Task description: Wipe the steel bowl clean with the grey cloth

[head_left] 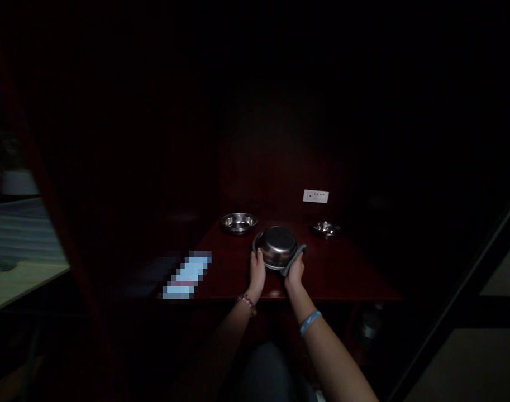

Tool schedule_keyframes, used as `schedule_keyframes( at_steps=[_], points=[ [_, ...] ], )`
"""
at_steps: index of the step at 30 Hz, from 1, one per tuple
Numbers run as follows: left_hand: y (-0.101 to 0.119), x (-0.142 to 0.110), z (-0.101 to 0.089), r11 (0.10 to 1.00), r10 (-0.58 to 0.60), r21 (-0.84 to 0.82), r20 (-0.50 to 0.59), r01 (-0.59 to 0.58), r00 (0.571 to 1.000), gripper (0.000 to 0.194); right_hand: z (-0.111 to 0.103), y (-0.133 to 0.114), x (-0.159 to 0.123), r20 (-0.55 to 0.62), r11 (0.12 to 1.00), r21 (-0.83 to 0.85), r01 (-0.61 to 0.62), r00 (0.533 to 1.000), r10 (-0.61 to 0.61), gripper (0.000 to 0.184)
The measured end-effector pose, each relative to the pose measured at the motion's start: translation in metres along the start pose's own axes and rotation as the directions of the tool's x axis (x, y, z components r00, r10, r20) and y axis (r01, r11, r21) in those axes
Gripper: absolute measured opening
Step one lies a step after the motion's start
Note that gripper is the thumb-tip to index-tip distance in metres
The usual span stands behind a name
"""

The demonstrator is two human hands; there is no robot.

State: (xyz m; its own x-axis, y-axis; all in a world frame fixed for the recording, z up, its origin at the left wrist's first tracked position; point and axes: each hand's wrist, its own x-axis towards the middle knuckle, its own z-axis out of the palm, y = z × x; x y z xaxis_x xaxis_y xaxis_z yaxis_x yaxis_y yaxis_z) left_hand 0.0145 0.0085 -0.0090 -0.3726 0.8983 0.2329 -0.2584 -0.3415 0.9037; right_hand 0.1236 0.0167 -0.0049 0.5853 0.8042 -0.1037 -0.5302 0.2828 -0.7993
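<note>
An upside-down metal bowl is held between my two hands, over the near middle of a dark red table. My left hand grips its left rim, thumb up along the side. On the right rim, my right hand presses a grey cloth against the bowl. Some grey material also shows along the left rim. Whether the bowl touches the table is hard to tell. Farther back, a shiny metal dish sits at the left and a smaller metal bowl at the right.
A white socket panel is on the back wall. A pixelated bright rectangle appears at the table's left side. Dark side panels flank the table. Below right stands a dim bottle-like object. A pale desk lies beyond the left panel.
</note>
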Motion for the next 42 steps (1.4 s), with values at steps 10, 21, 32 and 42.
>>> schedule_keyframes(
  at_steps=[10,21,32,42],
  points=[
    [0.002,-0.004,0.023,1.000,0.023,-0.009,-0.114,-0.024,0.993,0.033,-0.007,0.000,-0.010,0.074,0.992,0.122,-0.016,0.997,0.007,0.041],
    [0.000,0.005,0.000,0.980,-0.046,-0.196,-0.034,0.039,0.998,0.045,-0.011,-0.005,-0.011,0.044,0.999,0.045,-0.010,0.999,0.008,0.044],
    [-0.002,0.006,-0.008,0.987,0.005,-0.163,-0.048,-0.013,0.999,0.042,-0.010,-0.004,-0.013,0.042,0.999,0.020,0.028,0.999,-0.029,0.055],
    [0.007,-0.002,-0.006,0.978,-0.077,-0.183,0.142,0.102,0.987,0.062,-0.008,-0.001,-0.010,0.102,0.995,0.087,0.053,0.993,-0.062,0.046]
  ],
)
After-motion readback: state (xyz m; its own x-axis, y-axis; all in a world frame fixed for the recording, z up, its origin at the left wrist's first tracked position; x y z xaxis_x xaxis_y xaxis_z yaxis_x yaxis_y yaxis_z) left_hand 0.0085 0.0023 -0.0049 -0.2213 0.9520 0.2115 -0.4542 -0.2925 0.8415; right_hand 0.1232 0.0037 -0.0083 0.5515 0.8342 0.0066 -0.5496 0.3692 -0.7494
